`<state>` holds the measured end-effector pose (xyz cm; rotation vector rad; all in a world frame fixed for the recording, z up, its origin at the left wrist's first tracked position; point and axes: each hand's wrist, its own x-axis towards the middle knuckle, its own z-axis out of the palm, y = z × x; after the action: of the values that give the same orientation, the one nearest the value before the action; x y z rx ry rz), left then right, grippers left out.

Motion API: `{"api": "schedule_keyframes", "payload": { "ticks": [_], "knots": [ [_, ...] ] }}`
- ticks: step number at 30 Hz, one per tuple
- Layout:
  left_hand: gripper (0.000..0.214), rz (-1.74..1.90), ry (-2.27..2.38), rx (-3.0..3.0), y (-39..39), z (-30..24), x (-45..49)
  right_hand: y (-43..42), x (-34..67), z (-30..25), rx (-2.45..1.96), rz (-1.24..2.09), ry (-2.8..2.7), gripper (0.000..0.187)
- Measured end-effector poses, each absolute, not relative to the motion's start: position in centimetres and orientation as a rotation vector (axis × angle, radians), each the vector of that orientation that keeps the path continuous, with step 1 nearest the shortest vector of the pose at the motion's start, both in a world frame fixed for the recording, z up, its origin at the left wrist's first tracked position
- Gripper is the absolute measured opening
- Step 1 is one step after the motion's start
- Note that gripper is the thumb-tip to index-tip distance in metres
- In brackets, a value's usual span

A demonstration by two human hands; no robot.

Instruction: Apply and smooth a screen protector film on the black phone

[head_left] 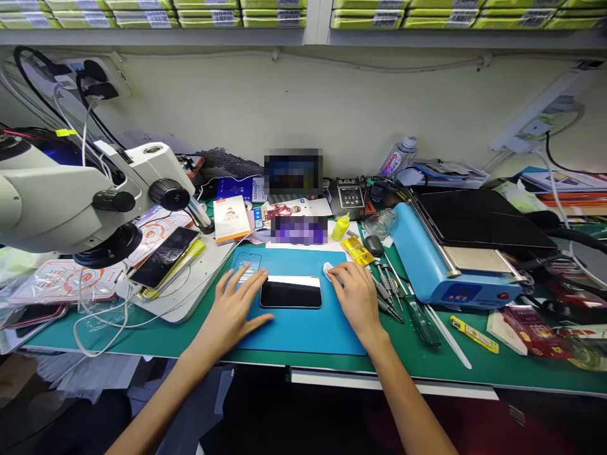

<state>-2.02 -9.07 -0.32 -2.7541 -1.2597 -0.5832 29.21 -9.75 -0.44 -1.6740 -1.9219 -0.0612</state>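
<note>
A black smartphone lies face up, crosswise, on a blue work mat. My left hand rests flat on the mat at the phone's left end, fingers spread and the thumb along its near edge. My right hand sits at the phone's right end, fingers curled over a small white wipe pressed to the mat. A clear screen protector sheet lies just beyond my left fingertips.
A white microscope overhangs the left side above a second phone. A blue heating machine stands to the right, with screwdrivers and tweezers beside my right hand. A yellow bottle and boxes stand behind the mat.
</note>
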Motion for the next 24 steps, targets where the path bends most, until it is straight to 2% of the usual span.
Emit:
{"api": "schedule_keyframes", "payload": {
  "ticks": [2, 7, 14, 20, 24],
  "knots": [
    [0.086, -0.560, -1.212, -2.794, -8.2, -0.8, -1.5, -10.7, 28.5, 0.1, -1.653, -0.070, -1.915, 0.028],
    [0.080, -0.598, -1.198, -2.825, -6.9, -1.4, -1.0, -15.0, 26.1, -0.3, -1.546, -0.071, -2.006, 0.024],
    [0.075, -0.703, -1.210, -2.807, -7.4, -2.4, -1.3, -17.8, 23.9, -2.2, -1.554, -0.115, -2.110, 0.048],
    [0.072, -0.772, -1.230, -2.798, -7.6, -2.8, -1.4, -14.2, 23.6, -2.1, -1.600, -0.106, -2.163, 0.050],
    [0.068, -0.796, -1.254, -2.790, -7.8, -2.8, -1.4, -15.2, 23.3, -2.3, -1.639, -0.129, -2.150, 0.051]
  ]
}}
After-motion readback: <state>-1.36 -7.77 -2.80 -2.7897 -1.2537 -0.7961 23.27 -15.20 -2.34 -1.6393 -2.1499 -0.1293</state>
